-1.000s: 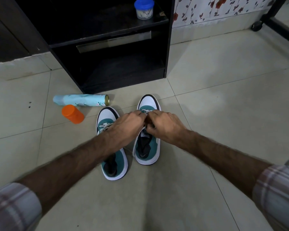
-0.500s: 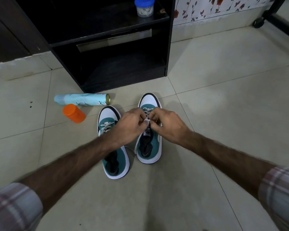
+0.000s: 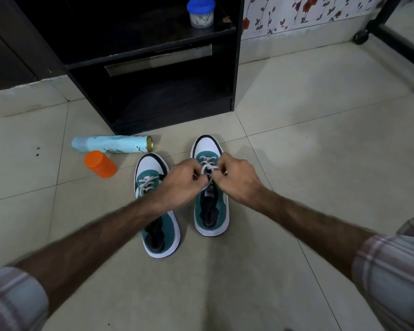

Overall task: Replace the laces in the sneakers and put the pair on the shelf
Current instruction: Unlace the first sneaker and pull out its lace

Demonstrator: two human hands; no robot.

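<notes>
White lace (image 3: 208, 168) pinched by left hand (image 3: 182, 181), right hand (image 3: 239, 179), over right sneaker (image 3: 212, 211)

Only 1 label visible: small white tag with dark print on the tongue of the right sneaker (image 3: 210, 187), at 5 o'clock from the lace knot. Too blurred to read. No other text legible anywhere.

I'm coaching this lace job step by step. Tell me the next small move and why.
Probably draw the two ends apart to snug the knot. Both the left hand and right hand pinch the white lace over the tongue of the right-side sneaker, where the crossing looks loose. The left-side sneaker looks laced already, and the black shelf unit waits just beyond.
</notes>
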